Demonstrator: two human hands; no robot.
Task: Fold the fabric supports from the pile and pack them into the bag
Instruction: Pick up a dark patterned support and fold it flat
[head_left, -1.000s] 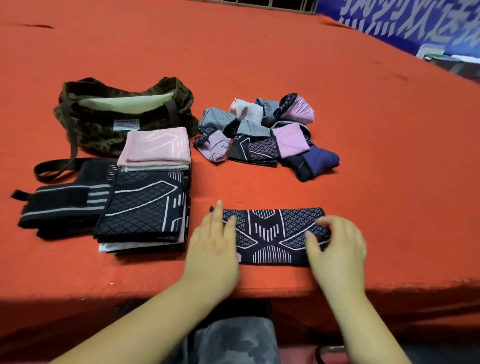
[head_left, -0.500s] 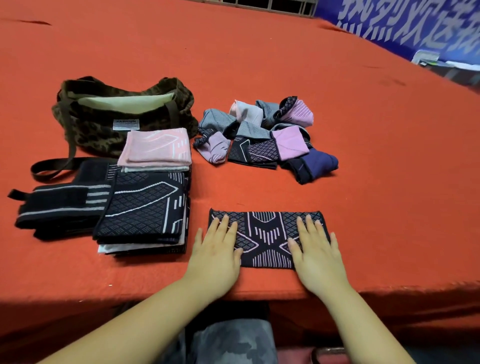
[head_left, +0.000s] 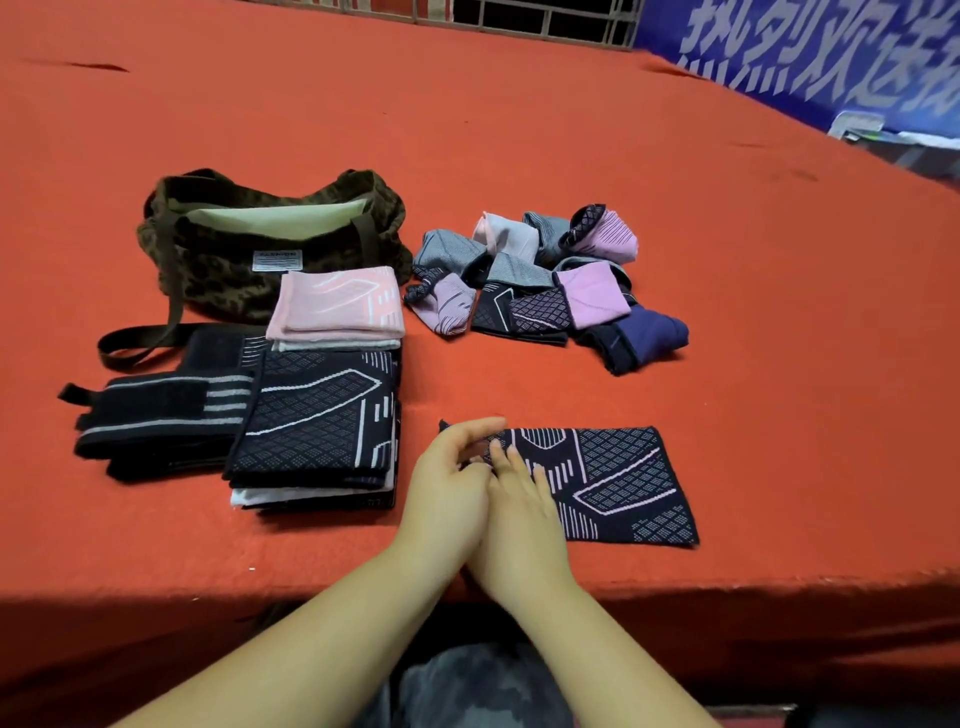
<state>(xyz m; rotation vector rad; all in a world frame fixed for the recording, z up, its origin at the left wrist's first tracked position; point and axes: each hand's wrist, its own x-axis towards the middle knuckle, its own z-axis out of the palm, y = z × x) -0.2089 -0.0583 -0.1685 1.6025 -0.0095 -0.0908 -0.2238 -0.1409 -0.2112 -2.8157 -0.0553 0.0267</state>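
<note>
A dark support (head_left: 623, 483) with a pink and white pattern lies flat near the table's front edge. My left hand (head_left: 449, 483) curls its fingers round the support's left end. Touching it on the right, my right hand (head_left: 524, 512) lies flat on the support's left part with straight fingers. The loose pile of pink, grey, black and navy supports (head_left: 545, 291) sits behind it. The open leopard-print bag (head_left: 223, 270) stands at the back left.
A stack of folded dark supports (head_left: 317, 421) lies left of my hands, with folded pink ones (head_left: 337, 306) behind it against the bag. Black strap wraps (head_left: 161, 415) lie further left. The red cloth table (head_left: 779, 364) drops off just below my wrists.
My right hand slid left along the support from its right end to beside my left hand. My left hand went from lying flat to curling round the left end.
</note>
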